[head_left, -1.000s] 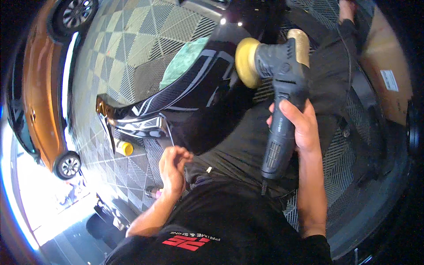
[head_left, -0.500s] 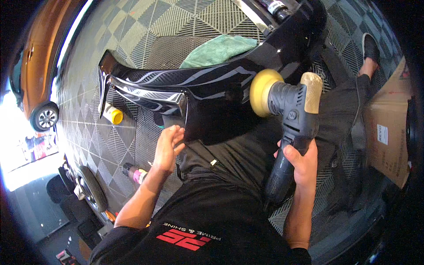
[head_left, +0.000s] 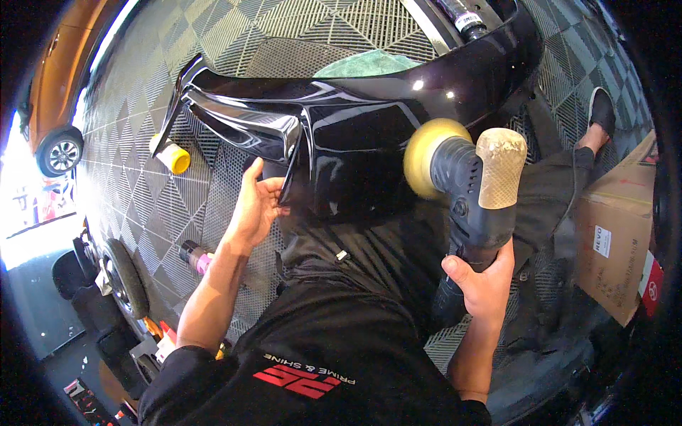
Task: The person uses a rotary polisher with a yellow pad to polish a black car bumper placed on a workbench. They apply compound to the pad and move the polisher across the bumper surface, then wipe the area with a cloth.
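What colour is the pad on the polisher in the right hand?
Yellow: the pad shows best in the current head view.

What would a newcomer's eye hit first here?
First, the polisher in the right hand, right of centre, its yellow pad facing the bumper. That glossy black bumper sweeps across the upper middle, with the left hand at its lower left edge. After those, the orange car at the far upper left.
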Action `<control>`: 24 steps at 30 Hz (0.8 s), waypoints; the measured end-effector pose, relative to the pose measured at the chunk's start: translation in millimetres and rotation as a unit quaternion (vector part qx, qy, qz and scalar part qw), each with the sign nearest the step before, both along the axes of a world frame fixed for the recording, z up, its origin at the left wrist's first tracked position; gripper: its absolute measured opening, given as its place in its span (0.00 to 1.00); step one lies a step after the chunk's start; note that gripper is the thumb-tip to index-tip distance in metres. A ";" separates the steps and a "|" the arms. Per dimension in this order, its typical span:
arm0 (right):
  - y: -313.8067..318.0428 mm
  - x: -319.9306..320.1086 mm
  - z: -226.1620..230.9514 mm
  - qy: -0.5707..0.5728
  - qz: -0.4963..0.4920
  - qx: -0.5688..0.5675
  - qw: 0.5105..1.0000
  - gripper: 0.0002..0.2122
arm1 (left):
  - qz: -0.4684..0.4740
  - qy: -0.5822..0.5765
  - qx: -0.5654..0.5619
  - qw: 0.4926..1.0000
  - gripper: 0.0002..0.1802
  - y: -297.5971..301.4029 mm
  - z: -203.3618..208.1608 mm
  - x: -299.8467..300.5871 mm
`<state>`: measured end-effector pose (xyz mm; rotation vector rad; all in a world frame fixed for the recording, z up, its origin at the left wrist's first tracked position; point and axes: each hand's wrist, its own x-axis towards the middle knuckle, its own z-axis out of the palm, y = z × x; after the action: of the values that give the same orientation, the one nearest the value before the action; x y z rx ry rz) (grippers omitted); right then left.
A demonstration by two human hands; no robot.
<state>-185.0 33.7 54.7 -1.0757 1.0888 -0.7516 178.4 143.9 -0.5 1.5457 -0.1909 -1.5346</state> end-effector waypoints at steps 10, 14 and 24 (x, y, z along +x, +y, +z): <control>21.8 26.1 24.6 0.142 0.098 -0.059 0.983 0.50 | 0.099 0.178 -0.098 0.974 0.57 -3.9 22.0 -16.6; 25.6 45.7 50.4 0.235 0.164 -0.105 0.952 0.52 | 0.098 0.234 -0.128 0.959 0.58 -0.1 18.0 -9.6; 29.7 53.2 76.0 0.274 0.199 -0.092 0.936 0.51 | 0.086 0.278 -0.149 0.945 0.62 -6.3 24.2 -9.6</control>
<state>-131.8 63.4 130.7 -1.6693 1.2195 -0.2267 168.9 137.6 23.8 0.8300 0.0355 -1.6506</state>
